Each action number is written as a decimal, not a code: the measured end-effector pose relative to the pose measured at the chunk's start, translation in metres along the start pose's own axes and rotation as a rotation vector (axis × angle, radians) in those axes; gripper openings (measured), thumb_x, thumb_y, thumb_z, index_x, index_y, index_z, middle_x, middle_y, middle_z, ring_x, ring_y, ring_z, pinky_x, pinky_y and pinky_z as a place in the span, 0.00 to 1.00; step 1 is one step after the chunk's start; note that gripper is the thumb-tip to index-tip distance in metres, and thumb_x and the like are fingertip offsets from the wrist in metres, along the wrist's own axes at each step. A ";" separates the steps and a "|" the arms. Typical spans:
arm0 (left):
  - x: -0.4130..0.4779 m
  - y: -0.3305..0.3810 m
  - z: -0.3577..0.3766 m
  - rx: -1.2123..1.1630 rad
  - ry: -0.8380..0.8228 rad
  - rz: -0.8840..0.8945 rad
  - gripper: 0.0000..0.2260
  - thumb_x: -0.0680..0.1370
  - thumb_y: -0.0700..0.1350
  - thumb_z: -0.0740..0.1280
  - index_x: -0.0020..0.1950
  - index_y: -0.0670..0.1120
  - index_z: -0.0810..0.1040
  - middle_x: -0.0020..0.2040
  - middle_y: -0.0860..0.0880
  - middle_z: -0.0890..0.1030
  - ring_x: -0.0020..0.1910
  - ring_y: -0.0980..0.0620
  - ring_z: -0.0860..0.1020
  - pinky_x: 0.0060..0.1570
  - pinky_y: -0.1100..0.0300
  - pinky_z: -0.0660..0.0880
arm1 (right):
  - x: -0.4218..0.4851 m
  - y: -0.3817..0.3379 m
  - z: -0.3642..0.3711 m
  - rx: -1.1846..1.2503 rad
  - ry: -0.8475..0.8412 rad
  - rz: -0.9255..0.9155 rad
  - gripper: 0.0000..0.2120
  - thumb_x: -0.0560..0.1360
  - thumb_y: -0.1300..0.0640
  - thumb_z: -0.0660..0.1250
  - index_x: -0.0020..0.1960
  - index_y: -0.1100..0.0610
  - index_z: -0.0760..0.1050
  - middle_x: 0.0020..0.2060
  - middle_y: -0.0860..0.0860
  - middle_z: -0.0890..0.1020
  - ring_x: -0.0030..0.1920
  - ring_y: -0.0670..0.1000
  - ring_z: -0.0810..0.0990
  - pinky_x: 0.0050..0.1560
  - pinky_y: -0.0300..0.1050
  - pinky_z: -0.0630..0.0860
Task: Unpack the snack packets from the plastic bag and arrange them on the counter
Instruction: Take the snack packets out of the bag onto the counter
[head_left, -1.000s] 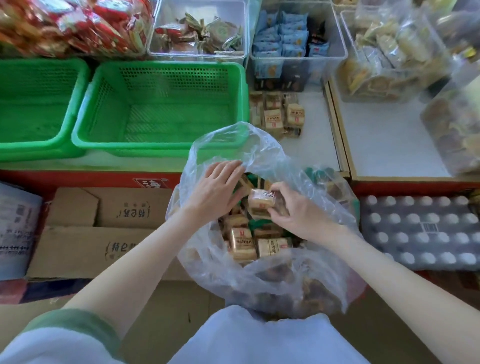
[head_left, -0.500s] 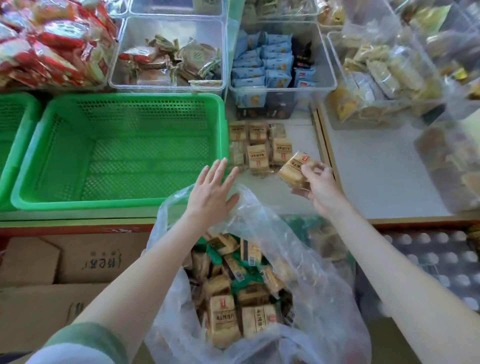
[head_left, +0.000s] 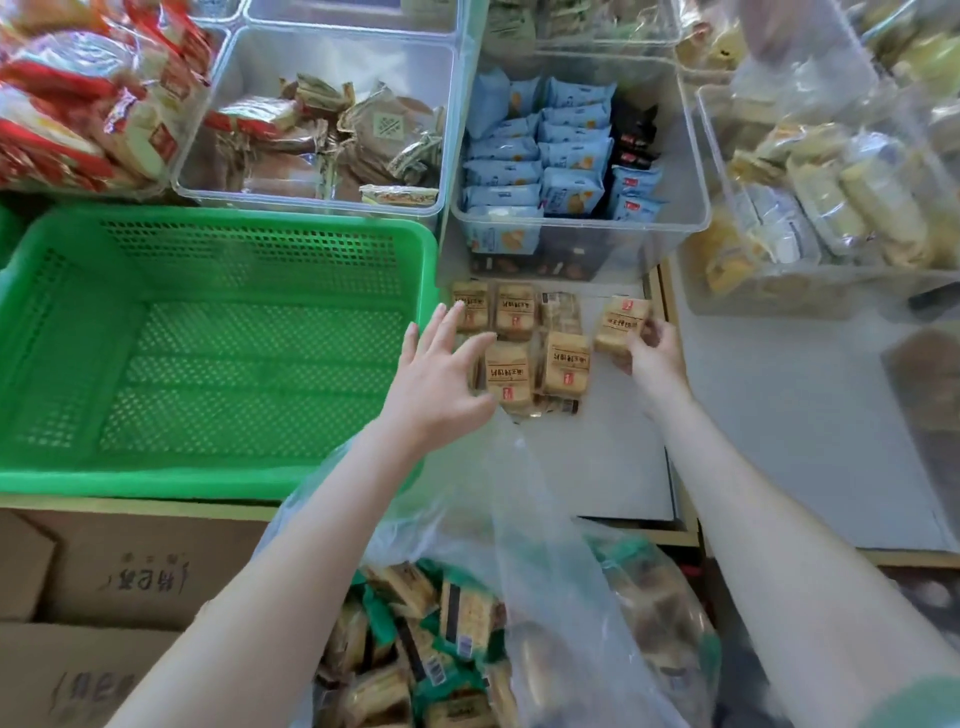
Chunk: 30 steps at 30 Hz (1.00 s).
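Since half a second ago both hands have gone forward from the plastic bag (head_left: 545, 571) to the counter (head_left: 597, 467). The right hand (head_left: 654, 364) now grasps one snack packet (head_left: 621, 319) just beside the right end of the laid packets (head_left: 511, 371); whether it touches the surface, I cannot tell. The left hand (head_left: 439, 384), fingers straight and holding nothing, is over the left edge of this group. The white counter carries a green basket (head_left: 208, 480) on the left and clear bins (head_left: 644, 244) with other snacks behind. Cardboard boxes (head_left: 130, 571) stand below, beside the bag.
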<state>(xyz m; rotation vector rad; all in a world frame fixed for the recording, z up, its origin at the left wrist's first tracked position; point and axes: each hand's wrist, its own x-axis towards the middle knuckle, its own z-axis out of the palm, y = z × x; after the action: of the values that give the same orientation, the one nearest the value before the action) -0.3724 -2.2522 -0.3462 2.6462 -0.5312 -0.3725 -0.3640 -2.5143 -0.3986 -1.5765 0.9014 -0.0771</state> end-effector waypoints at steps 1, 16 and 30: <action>0.002 -0.002 0.004 0.068 0.011 0.004 0.35 0.66 0.56 0.57 0.75 0.53 0.65 0.80 0.45 0.45 0.78 0.48 0.40 0.75 0.47 0.37 | 0.007 0.001 0.002 -0.100 -0.043 -0.030 0.21 0.80 0.59 0.63 0.72 0.55 0.64 0.63 0.50 0.75 0.59 0.49 0.75 0.53 0.42 0.77; -0.008 -0.006 0.009 0.203 0.115 0.108 0.21 0.67 0.45 0.63 0.58 0.41 0.78 0.75 0.36 0.62 0.76 0.37 0.57 0.73 0.37 0.50 | -0.107 -0.012 0.009 -0.607 -0.052 -0.732 0.26 0.76 0.63 0.66 0.72 0.61 0.63 0.66 0.58 0.70 0.64 0.53 0.64 0.66 0.45 0.62; -0.222 -0.071 0.029 0.442 0.079 0.334 0.24 0.78 0.49 0.54 0.72 0.41 0.70 0.70 0.38 0.71 0.70 0.38 0.69 0.70 0.44 0.56 | -0.318 0.101 0.027 -1.044 -0.777 -1.055 0.25 0.68 0.64 0.69 0.64 0.66 0.72 0.55 0.60 0.79 0.54 0.60 0.77 0.54 0.55 0.77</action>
<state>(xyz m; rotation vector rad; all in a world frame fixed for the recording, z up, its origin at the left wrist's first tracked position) -0.5582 -2.1093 -0.3641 2.8900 -1.1188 -0.0496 -0.6197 -2.3025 -0.3539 -2.6002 -0.7068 0.2967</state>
